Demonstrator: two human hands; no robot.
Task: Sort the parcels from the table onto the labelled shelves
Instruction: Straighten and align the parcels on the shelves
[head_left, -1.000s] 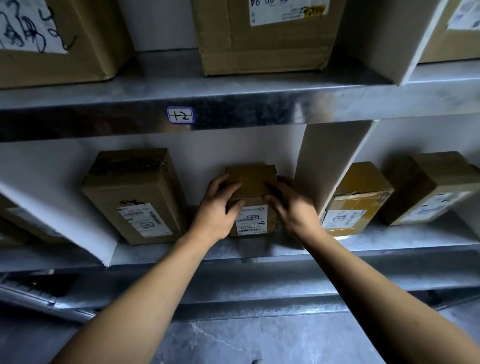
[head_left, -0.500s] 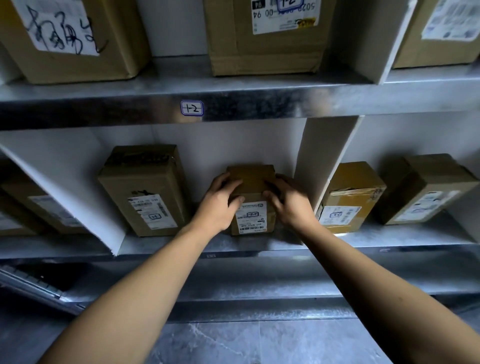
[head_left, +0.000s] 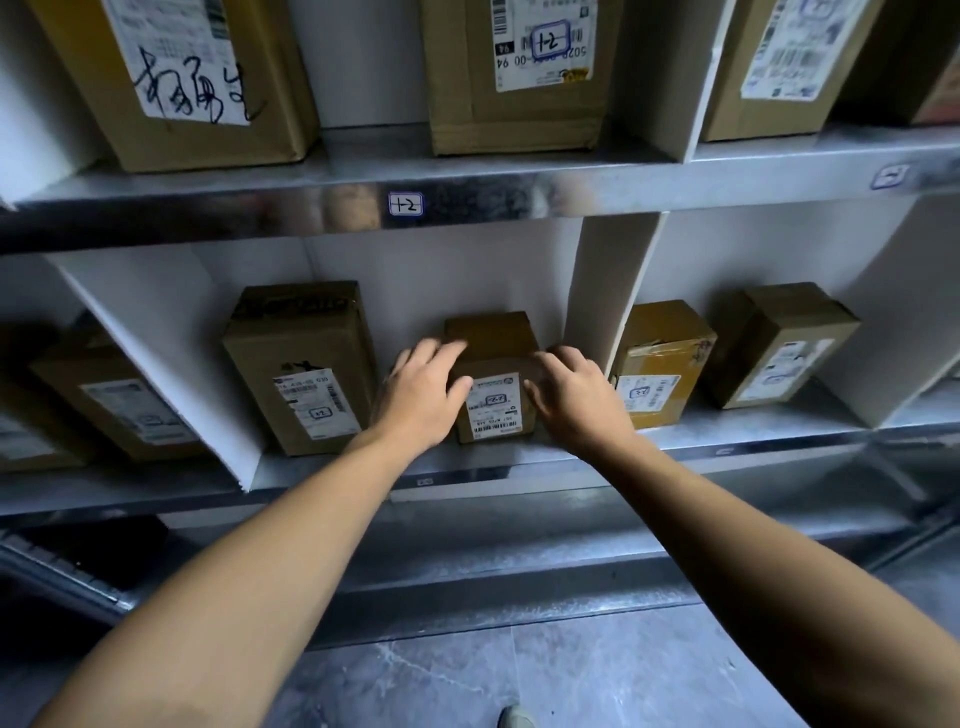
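A small brown parcel (head_left: 493, 338) with a white label stands on the middle shelf (head_left: 519, 462), in the bay under the shelf tag "1-2" (head_left: 405, 204). My left hand (head_left: 421, 400) lies against its left side, fingers spread and blurred over the top left edge, thumb at the front. My right hand (head_left: 574, 400) is at its right side with loosely bent fingers, thumb near the label. Neither hand clearly grips it.
A taller parcel (head_left: 301, 364) stands left of it in the same bay. White dividers (head_left: 597, 291) bound the bay, with two parcels (head_left: 660, 364) in the bay to the right. Larger boxes (head_left: 514, 73) fill the upper shelf. Grey floor lies below.
Both hands have loosened from the small parcel, the fingers spreading and drawing back a little. The parcel stays in place on the shelf. The view has tilted up slightly.
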